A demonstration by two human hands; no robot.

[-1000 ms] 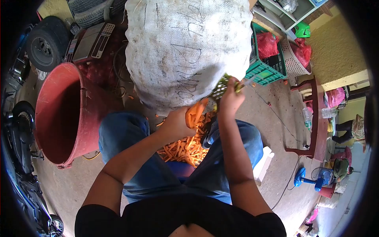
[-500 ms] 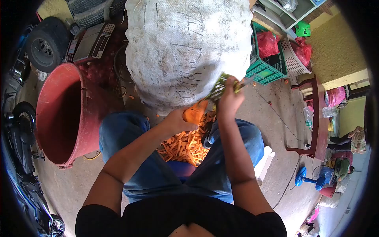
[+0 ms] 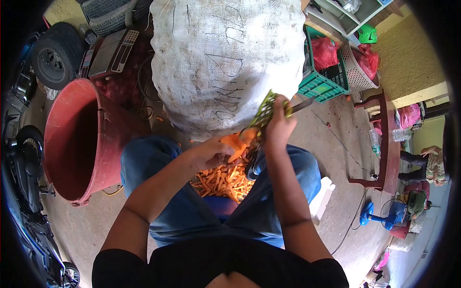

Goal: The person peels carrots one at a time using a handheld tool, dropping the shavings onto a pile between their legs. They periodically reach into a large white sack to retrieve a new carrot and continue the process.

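Observation:
My left hand (image 3: 210, 153) is closed around a piece of bright orange vegetable (image 3: 237, 144), held above my knees. In my right hand (image 3: 278, 128) is a green, slotted cutting tool (image 3: 265, 109), its lower end right at the orange piece. A dark flat blade (image 3: 303, 104) sticks out to the right of that fist. Below both hands, between my legs, lies a heap of orange strips (image 3: 223, 182). A large white woven sack (image 3: 211, 62) with black writing stands just beyond my hands.
On the left a big red tub (image 3: 98, 153) lies tipped, near a scale (image 3: 113, 53) and a tyre (image 3: 55, 55). To the right are a green crate (image 3: 324, 79), a wooden bench (image 3: 389, 144) and a blue fan (image 3: 384, 220). A person (image 3: 430, 165) stands at the far right.
The orange piece has tilted in my left hand, and my fingers have shifted round it. The slotted tool has turned slightly in my right hand, with its blade now showing more plainly.

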